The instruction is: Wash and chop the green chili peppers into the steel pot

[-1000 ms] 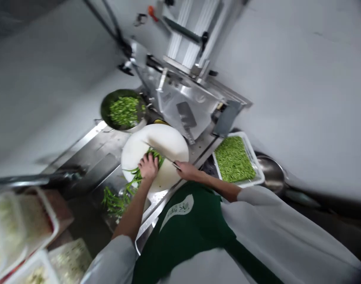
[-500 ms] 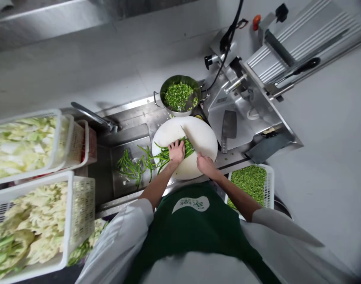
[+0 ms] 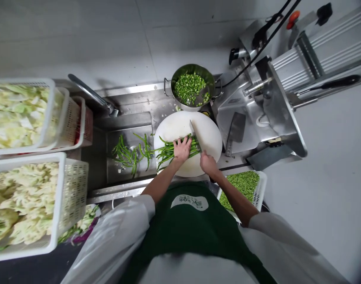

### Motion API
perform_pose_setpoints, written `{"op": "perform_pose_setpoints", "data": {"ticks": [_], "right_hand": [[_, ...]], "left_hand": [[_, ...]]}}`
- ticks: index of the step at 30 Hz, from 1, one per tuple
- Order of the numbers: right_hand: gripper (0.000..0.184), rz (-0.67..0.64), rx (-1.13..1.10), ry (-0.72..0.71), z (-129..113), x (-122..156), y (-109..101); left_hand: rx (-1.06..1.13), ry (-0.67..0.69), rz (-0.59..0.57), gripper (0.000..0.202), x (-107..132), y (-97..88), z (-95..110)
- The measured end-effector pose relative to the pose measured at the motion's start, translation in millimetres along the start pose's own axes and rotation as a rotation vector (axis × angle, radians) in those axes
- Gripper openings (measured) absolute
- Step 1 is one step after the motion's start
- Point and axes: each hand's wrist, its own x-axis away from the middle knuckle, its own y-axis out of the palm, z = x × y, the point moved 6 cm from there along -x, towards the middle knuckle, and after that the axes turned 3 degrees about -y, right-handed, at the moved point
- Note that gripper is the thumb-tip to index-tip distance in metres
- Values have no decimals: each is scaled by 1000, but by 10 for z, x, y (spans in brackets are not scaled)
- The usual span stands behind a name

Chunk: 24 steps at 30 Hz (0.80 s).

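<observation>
Long green beans (image 3: 168, 151) lie in a bunch across a round white cutting board (image 3: 176, 121). My left hand (image 3: 182, 149) rests over the bunch, its fingers partly spread and gripping the beans against the board. In my right hand (image 3: 208, 163), the fingers are wrapped round the handle of a kitchen knife (image 3: 196, 135). The blade points away from me and lies at the beans' right-hand end, close to my left fingertips. My fist hides most of the handle. Loose green beans (image 3: 125, 156) lie in the sink left of the board.
A two-handled pot (image 3: 188, 107) of chopped beans stands behind the board. To the right, a cleaver (image 3: 238, 126) lies on a metal slicing machine (image 3: 282, 108). A basket (image 3: 259, 192) of chopped greens sits by my right forearm. Crates of cauliflower (image 3: 62, 197) and cabbage (image 3: 49, 118) flank the sink (image 3: 100, 161).
The camera view has shifted and turned slightly. My left hand still presses on the beans, and the knife stays at their right-hand end.
</observation>
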Motion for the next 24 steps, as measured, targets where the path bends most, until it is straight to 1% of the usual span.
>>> {"op": "perform_pose_setpoints", "data": {"ticks": [5,8,10,12,16,19,21,24], "right_hand": [[47,-27,-10,-3,-8,4,38],[43,-32,-6,15,16,-15,7],[41,-20,-3,54,48,-47,-24],[42,-10,-11,75,59,-94,-39],[42,-29,-19,57,54,-156,-59],[39,-26,16,80,107,-81,-136],[39,-24,43,82,125,30,-187],[40,-59,56,54,98,214,-212]], "left_hand": [[38,-29,27,53,-55,-15,3],[41,-19,27,52,-61,17,17],[43,-14,26,53,-58,42,18],[49,-6,25,53,-57,58,18],[43,-2,9,53,-70,66,11],[35,6,7,52,-84,64,11],[39,19,13,51,-91,61,16],[53,26,14,51,-99,60,20]]}}
